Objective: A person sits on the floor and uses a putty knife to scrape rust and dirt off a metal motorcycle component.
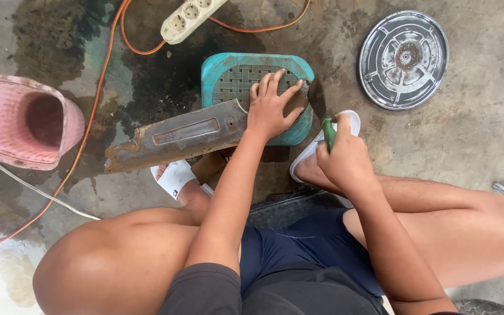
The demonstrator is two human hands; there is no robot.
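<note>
Stained concrete floor, left hand (270,108) flat on rusty panel (176,137), right hand (345,157) gripping green handle (328,132)

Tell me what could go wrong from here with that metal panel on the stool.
The long rusty metal panel overhangs the teal stool far to one side; only the left hand pins it, so it may tip or slide. Its worn edges could cut that hand. The orange cable and power strip lie near dark stains on the floor.
</note>
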